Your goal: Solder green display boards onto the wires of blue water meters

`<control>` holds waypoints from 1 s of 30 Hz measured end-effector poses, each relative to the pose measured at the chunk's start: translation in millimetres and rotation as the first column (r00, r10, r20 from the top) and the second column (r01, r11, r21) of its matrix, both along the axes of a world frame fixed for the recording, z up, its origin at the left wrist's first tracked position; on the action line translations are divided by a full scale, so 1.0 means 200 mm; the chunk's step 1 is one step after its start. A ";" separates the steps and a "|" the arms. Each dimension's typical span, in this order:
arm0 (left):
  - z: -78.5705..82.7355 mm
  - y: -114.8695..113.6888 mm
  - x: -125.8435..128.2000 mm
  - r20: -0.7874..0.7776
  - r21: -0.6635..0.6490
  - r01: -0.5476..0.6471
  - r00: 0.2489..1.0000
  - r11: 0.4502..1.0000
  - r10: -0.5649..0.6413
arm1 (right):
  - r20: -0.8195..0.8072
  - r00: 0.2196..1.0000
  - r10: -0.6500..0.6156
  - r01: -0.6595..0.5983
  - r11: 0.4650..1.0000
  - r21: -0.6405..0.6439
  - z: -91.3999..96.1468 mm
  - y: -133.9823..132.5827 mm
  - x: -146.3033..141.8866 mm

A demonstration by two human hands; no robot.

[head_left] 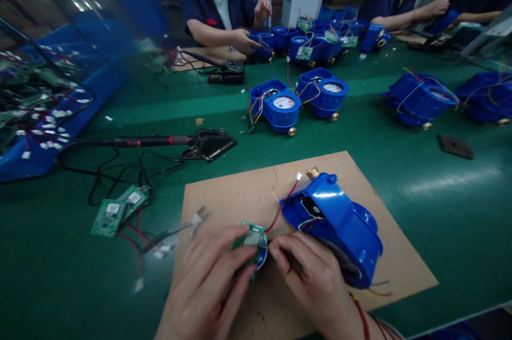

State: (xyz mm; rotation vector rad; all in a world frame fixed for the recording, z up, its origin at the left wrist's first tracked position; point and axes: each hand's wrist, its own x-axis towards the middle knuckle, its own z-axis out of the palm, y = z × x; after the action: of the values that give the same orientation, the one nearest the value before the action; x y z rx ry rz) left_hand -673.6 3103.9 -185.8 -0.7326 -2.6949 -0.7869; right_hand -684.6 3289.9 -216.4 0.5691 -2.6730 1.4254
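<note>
My left hand (208, 286) pinches a small green circuit board (253, 239) over a brown cardboard mat (240, 191). My right hand (312, 276) is closed on the thin wires at the board's right edge. Red and white wires (286, 201) run from the board to a blue water meter housing (340, 223) lying on its side on the mat, right beside my right hand. A brass fitting (312, 172) sticks out at its far end.
A soldering iron (152, 141) rests on a black stand (212, 144) beyond the mat. Tweezers (176, 231) and loose green boards (116, 212) lie left. Several blue meters (280, 108) sit across the green table. A blue bin (36, 116) holds boards. Two people work opposite.
</note>
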 end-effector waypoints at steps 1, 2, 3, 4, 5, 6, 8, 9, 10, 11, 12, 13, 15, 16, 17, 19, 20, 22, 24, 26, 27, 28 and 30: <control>0.00 0.02 -0.01 -0.011 -0.008 -0.003 1.000 1.000 0.003 | 0.011 1.000 0.004 -0.004 1.000 -0.019 0.00 0.00 0.00; -0.01 0.03 -0.02 -0.013 -0.020 -0.004 1.000 1.000 0.004 | 0.017 1.000 0.009 -0.009 0.999 -0.033 0.01 0.01 0.00; -0.01 0.05 -0.03 -0.006 -0.032 -0.005 1.000 0.999 0.005 | 0.021 1.000 0.014 -0.013 0.999 -0.043 0.01 0.01 0.00; -0.02 0.05 -0.03 0.009 -0.044 -0.007 1.000 0.999 0.007 | 0.025 1.000 0.018 -0.016 0.999 -0.051 0.01 0.01 0.00; -0.02 0.06 -0.04 0.030 -0.058 -0.007 1.000 0.998 0.009 | 0.030 0.999 0.020 -0.019 0.998 -0.057 0.02 0.01 0.00; -0.01 0.06 -0.05 0.051 -0.066 -0.004 0.999 0.998 0.007 | 0.035 0.999 0.021 -0.019 0.998 -0.062 0.02 0.02 0.00; -0.01 0.07 -0.06 0.088 -0.069 0.025 0.996 0.997 -0.019 | 0.045 0.999 0.024 -0.021 0.997 -0.069 0.03 0.02 0.01; 0.00 0.07 -0.06 0.099 -0.071 0.046 0.994 0.996 -0.039 | 0.048 0.998 0.026 -0.023 0.997 -0.074 0.03 0.02 0.01; 0.01 0.07 -0.06 0.102 -0.070 0.071 0.993 0.995 -0.064 | 0.050 0.998 0.030 -0.025 0.997 -0.079 0.03 0.03 0.01; 0.01 0.07 -0.06 0.094 -0.066 0.096 0.992 0.993 -0.090 | 0.049 0.998 0.032 -0.028 0.996 -0.083 0.04 0.03 0.01; 0.01 0.07 -0.07 0.086 -0.066 0.119 0.990 0.991 -0.113 | 0.043 0.999 0.033 -0.029 0.996 -0.088 0.04 0.02 0.01; 0.02 0.07 -0.07 0.077 -0.070 0.139 0.988 0.988 -0.134 | 0.029 0.999 0.032 -0.030 0.995 -0.095 0.04 0.02 0.01; 0.02 0.06 -0.07 0.061 -0.080 0.151 0.987 0.985 -0.147 | -0.018 0.999 0.027 -0.029 0.993 -0.114 0.04 0.02 0.01; 0.02 0.06 -0.08 0.062 -0.087 0.146 0.988 0.985 -0.141 | -0.045 0.999 0.026 -0.031 0.992 -0.122 0.04 0.02 0.01; 0.03 0.06 -0.08 0.074 -0.097 0.141 0.988 0.985 -0.135 | -0.073 0.997 0.026 -0.035 0.992 -0.123 0.03 0.02 0.01; 0.03 0.07 -0.09 0.112 -0.107 0.126 0.987 0.986 -0.114 | -0.123 0.992 0.032 -0.045 0.994 -0.099 0.02 0.02 0.02; 0.03 0.07 -0.09 0.134 -0.112 0.120 0.985 0.986 -0.105 | -0.141 0.989 0.038 -0.049 0.996 -0.078 0.01 0.02 0.02; 0.03 0.07 -0.10 0.180 -0.122 0.119 0.979 0.985 -0.096 | -0.168 0.985 0.049 -0.057 0.997 -0.045 -0.01 0.02 0.03; 0.04 0.08 -0.10 0.220 -0.130 0.118 0.972 0.984 -0.088 | -0.183 0.981 0.064 -0.071 0.997 -0.031 -0.02 0.03 0.03; 0.04 0.08 -0.10 0.252 -0.139 0.126 0.964 0.982 -0.088 | -0.199 0.977 0.074 -0.081 0.996 -0.027 -0.02 0.03 0.02; 0.05 0.09 -0.10 0.271 -0.143 0.132 0.959 0.981 -0.090 | -0.209 0.975 0.072 -0.079 0.997 -0.024 -0.02 0.02 0.02; 0.06 0.09 -0.10 0.289 -0.143 0.131 0.953 0.981 -0.085 | -0.218 0.974 0.069 -0.075 0.997 -0.021 -0.02 0.02 0.02; 0.08 0.08 -0.09 0.334 -0.127 0.131 0.939 0.983 -0.082 | -0.220 0.973 0.063 -0.068 0.998 -0.014 -0.02 0.02 0.01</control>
State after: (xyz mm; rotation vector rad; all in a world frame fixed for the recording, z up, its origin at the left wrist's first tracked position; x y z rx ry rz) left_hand -692.5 3119.8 -170.4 -0.8550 -3.0616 -0.8035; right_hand -681.9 3292.9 -220.0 0.7708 -2.4851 1.3183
